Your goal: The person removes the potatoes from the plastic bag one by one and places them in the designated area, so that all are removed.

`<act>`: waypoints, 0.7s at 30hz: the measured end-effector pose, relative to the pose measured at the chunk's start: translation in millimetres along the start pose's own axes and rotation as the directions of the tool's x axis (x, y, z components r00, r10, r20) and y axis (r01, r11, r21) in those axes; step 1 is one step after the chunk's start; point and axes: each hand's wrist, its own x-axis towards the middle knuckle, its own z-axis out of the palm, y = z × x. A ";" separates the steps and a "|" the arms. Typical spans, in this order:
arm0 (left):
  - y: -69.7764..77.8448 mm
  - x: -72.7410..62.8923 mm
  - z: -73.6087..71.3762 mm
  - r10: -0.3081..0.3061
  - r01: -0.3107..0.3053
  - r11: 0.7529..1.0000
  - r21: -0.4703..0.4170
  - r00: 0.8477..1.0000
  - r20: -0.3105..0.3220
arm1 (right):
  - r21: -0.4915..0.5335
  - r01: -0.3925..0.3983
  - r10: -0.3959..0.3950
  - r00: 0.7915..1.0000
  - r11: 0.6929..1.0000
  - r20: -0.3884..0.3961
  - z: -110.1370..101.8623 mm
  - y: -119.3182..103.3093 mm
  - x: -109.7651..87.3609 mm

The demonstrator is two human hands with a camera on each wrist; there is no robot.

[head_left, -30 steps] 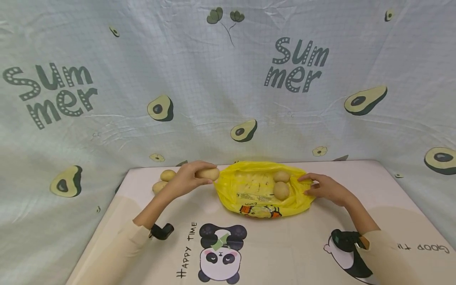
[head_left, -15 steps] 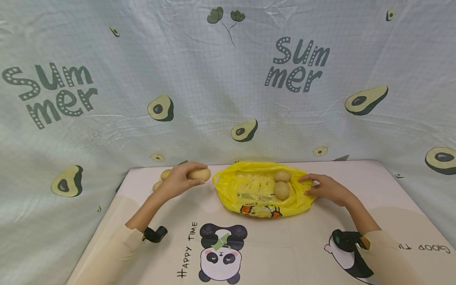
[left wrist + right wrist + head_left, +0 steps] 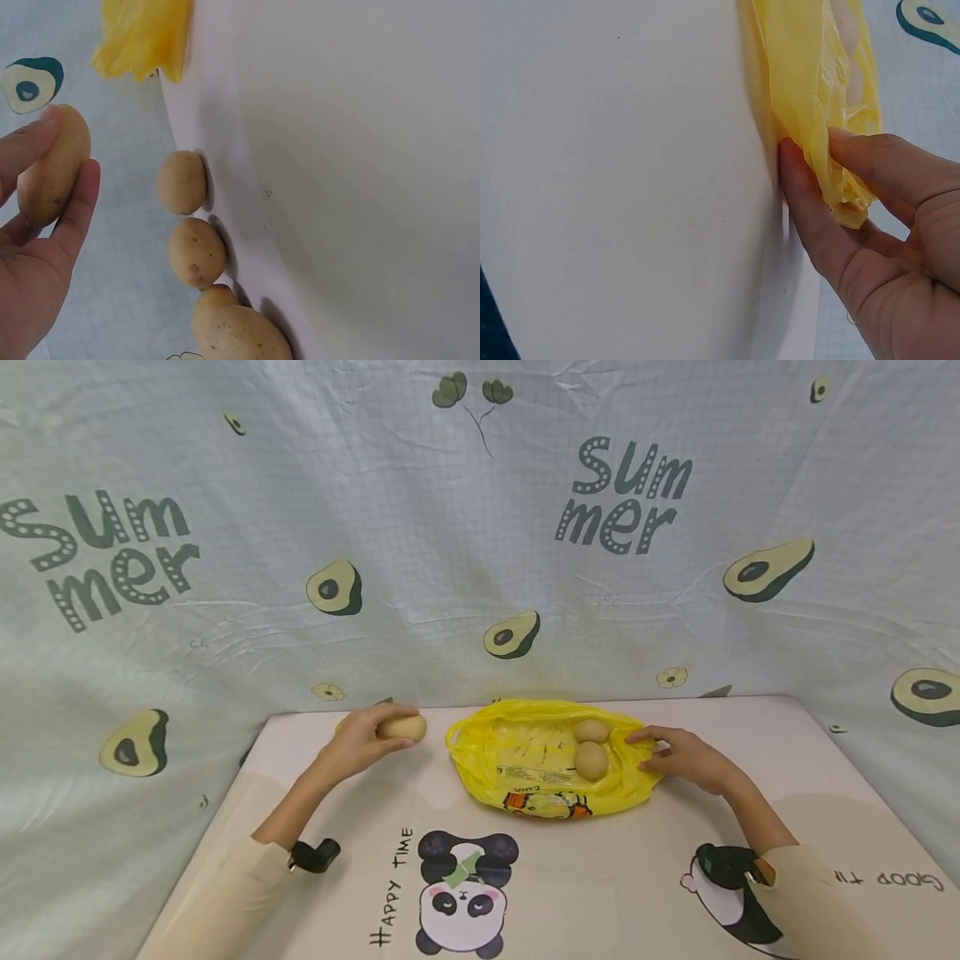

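My left hand [image 3: 354,745] grips an oval, light brown potato [image 3: 406,728] above the table, left of a yellow plastic bag [image 3: 476,770]. In the left wrist view, thumb and fingers wrap this potato [image 3: 60,169] from both sides. Several more potatoes [image 3: 197,253] lie in a row on the table in that view; the head view has them mostly hidden behind the left hand. The bag lies on its side, mouth spread, with two potatoes [image 3: 592,762] inside at its right end. There my right hand [image 3: 692,762] pinches the bag's gathered edge between thumb and fingers.
The pale table [image 3: 600,893] carries panda prints and lettering. A curtain [image 3: 420,527] printed with avocados and the word summer hangs right behind the table's back edge.
My left hand has drawn back leftward from the bag's left edge, still holding the potato, and now covers the potatoes behind it. The right hand and the bag stay in place.
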 end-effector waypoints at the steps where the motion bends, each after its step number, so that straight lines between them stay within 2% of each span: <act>1: -1.1 -0.3 -0.1 -0.009 0.009 1.000 0.003 1.000 -0.002 | 0.008 0.000 0.000 1.000 1.000 0.001 0.1 -0.1 -0.2; 7: -8.9 -2.7 -0.9 -0.029 0.029 0.999 -0.016 1.000 0.004 | 0.034 -0.007 0.007 1.000 0.999 0.002 0.8 0.5 -0.2; 16: -21.1 -6.6 -2.5 0.028 -0.028 1.000 0.007 0.999 0.043 | 0.038 -0.002 0.002 1.000 0.999 -0.006 1.9 2.6 0.3; 21: -26.7 -7.0 -6.0 0.024 -0.026 0.999 0.035 0.998 0.052 | 0.039 0.003 -0.002 1.000 0.999 -0.007 2.5 3.7 0.4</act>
